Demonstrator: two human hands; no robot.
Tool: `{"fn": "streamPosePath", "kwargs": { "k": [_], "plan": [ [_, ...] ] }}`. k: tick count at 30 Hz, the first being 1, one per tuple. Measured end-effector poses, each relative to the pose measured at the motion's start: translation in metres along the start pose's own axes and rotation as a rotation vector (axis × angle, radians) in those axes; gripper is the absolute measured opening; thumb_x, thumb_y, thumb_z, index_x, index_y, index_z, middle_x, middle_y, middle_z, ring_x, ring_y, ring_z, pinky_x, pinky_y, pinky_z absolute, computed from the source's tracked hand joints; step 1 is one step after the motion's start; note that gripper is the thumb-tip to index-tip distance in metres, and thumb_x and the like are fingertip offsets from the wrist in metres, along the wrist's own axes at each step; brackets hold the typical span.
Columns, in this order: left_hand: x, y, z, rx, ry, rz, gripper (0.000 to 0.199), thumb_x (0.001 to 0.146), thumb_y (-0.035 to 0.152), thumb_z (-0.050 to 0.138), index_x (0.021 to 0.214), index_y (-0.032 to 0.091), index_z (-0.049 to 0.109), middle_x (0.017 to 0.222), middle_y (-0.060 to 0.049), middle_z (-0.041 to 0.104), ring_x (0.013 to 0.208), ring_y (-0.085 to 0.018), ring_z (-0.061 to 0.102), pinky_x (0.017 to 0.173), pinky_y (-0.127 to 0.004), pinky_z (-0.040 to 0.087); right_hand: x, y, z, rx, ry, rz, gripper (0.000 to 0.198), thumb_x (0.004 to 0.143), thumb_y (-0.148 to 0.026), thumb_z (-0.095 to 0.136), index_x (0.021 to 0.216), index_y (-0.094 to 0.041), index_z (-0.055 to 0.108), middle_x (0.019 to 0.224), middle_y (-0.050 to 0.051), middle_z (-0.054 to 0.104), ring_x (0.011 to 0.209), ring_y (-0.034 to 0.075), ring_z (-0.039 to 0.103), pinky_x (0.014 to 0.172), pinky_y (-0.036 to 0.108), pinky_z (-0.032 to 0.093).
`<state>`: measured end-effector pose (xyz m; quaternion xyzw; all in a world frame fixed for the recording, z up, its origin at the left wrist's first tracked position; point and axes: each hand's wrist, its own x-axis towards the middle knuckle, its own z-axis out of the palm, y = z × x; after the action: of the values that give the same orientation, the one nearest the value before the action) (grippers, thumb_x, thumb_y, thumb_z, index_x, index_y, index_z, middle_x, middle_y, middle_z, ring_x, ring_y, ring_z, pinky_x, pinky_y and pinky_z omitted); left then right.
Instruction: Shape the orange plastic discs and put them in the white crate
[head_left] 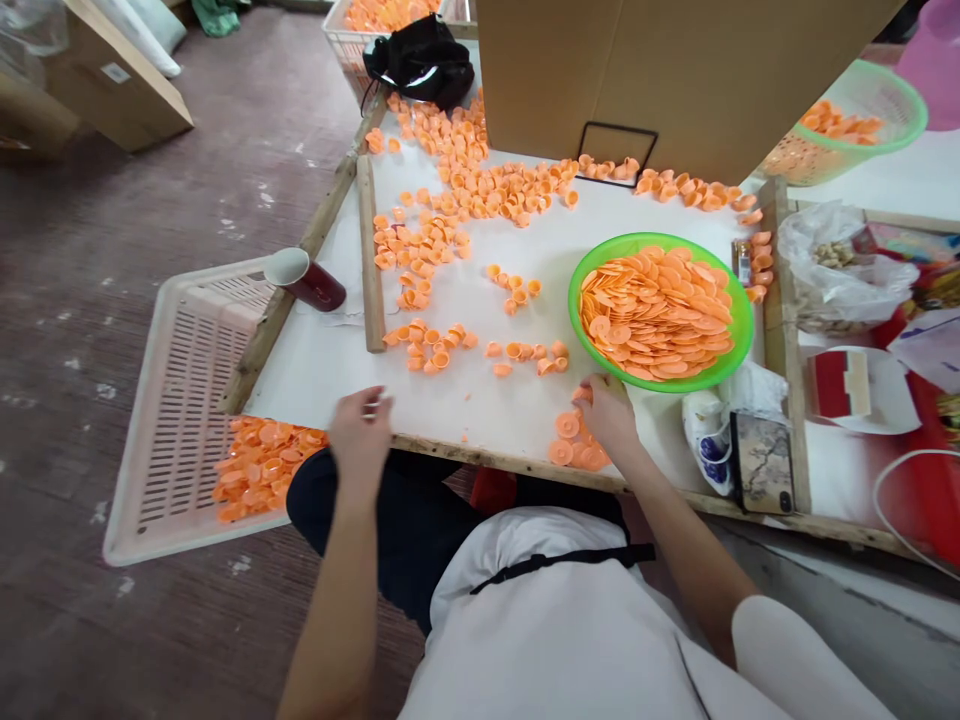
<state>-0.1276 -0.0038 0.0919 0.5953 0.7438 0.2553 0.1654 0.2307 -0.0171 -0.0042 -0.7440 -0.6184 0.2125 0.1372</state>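
head view. left hand (360, 435): blurred at the near table edge (465, 452), fingers loosely curled with a small gap to the thumb; contents, if any, impossible to tell. right hand (609, 410): fingers bent in close at an orange disc (582, 395); firm hold or mere touch impossible to tell. just nearer than that grip, loose discs (568, 425); just beyond it, green basket (745, 320) heaped with more. beyond the left grip, scattered orange cups (441, 358); to its left, slotted crate (139, 440).
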Motion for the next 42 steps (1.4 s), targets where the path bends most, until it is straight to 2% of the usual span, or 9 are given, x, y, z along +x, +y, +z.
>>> {"fn": "streamPosePath", "kwargs": {
  "k": [5,8,11,17,21,29,33,38,42],
  "plan": [
    [0.002,0.073,0.093,-0.109,-0.217,-0.017,0.025,0.079,0.033,0.066,0.098,0.017,0.065,0.093,-0.007,0.062,0.072,-0.016,0.060,0.075,-0.031,0.050,-0.001,0.001,-0.005,0.073,0.029,-0.040,0.011,0.081,-0.018,0.056,0.092,-0.018,0.059,0.096,0.010,0.062,0.095,0.026,0.054,0.083,0.036,0.043],
    [0.011,0.081,0.130,-0.096,-0.243,-0.030,0.034,0.077,0.034,0.070,0.105,0.015,0.063,0.097,-0.009,0.061,0.075,-0.017,0.060,0.080,-0.034,0.049,-0.004,0.001,-0.008,0.211,0.032,-0.066,0.014,0.083,-0.017,0.051,0.094,-0.020,0.060,0.091,0.008,0.063,0.089,0.023,0.056,0.079,0.034,0.044],
    [0.014,0.073,0.147,-0.125,-0.293,0.014,0.023,0.080,0.029,0.067,0.098,0.015,0.064,0.095,-0.008,0.061,0.072,-0.016,0.059,0.079,-0.033,0.049,-0.006,-0.001,-0.007,0.372,0.021,-0.060,0.020,0.084,-0.022,0.051,0.102,-0.021,0.061,0.084,0.005,0.063,0.080,0.020,0.058,0.075,0.033,0.045],
    [-0.026,0.054,0.138,-0.214,-0.461,0.216,0.018,0.079,0.022,0.068,0.097,0.020,0.066,0.095,-0.005,0.062,0.082,-0.016,0.059,0.079,-0.029,0.050,-0.006,-0.013,0.013,0.815,-0.159,0.064,0.022,0.081,-0.040,0.060,0.088,-0.020,0.061,0.078,0.002,0.062,0.068,0.015,0.058,0.065,0.029,0.051],
    [-0.043,0.045,0.136,-0.174,-0.480,0.233,0.025,0.077,0.020,0.070,0.102,0.021,0.068,0.099,-0.006,0.057,0.095,-0.020,0.058,0.082,-0.032,0.051,-0.008,-0.028,0.027,1.032,-0.293,0.143,0.031,0.073,-0.046,0.068,0.084,-0.019,0.058,0.074,-0.001,0.059,0.063,0.013,0.059,0.061,0.029,0.055],
    [-0.042,0.034,0.122,-0.263,-0.559,0.087,0.037,0.076,0.014,0.068,0.113,0.018,0.063,0.092,-0.004,0.059,0.076,-0.014,0.060,0.074,-0.029,0.054,-0.013,-0.053,0.025,1.042,-0.341,0.148,0.026,0.073,-0.041,0.067,0.084,-0.018,0.060,0.073,0.000,0.062,0.062,0.012,0.062,0.060,0.027,0.056],
    [-0.046,0.050,0.114,-0.190,-0.469,0.179,0.044,0.075,0.013,0.068,0.116,0.023,0.061,0.103,-0.005,0.057,0.081,-0.015,0.060,0.080,-0.031,0.053,-0.011,-0.062,0.017,1.045,-0.308,0.154,0.029,0.071,-0.044,0.068,0.082,-0.018,0.059,0.074,0.001,0.063,0.062,0.013,0.062,0.060,0.028,0.057],
    [-0.049,0.060,0.127,-0.212,-0.489,0.335,0.008,0.083,0.016,0.060,0.089,0.020,0.065,0.098,-0.004,0.060,0.087,-0.015,0.060,0.082,-0.028,0.049,-0.005,-0.055,0.012,1.057,-0.229,0.154,0.034,0.069,-0.049,0.070,0.081,-0.019,0.059,0.074,0.001,0.061,0.063,0.013,0.061,0.061,0.029,0.057],
    [-0.046,0.062,0.133,-0.333,-0.565,0.137,0.012,0.088,0.029,0.055,0.087,0.019,0.061,0.078,-0.001,0.064,0.069,-0.013,0.059,0.069,-0.025,0.047,-0.004,-0.045,0.010,1.103,-0.217,0.196,0.036,0.068,-0.049,0.071,0.083,-0.018,0.060,0.074,0.001,0.062,0.061,0.013,0.060,0.061,0.029,0.056]
  ]
}}
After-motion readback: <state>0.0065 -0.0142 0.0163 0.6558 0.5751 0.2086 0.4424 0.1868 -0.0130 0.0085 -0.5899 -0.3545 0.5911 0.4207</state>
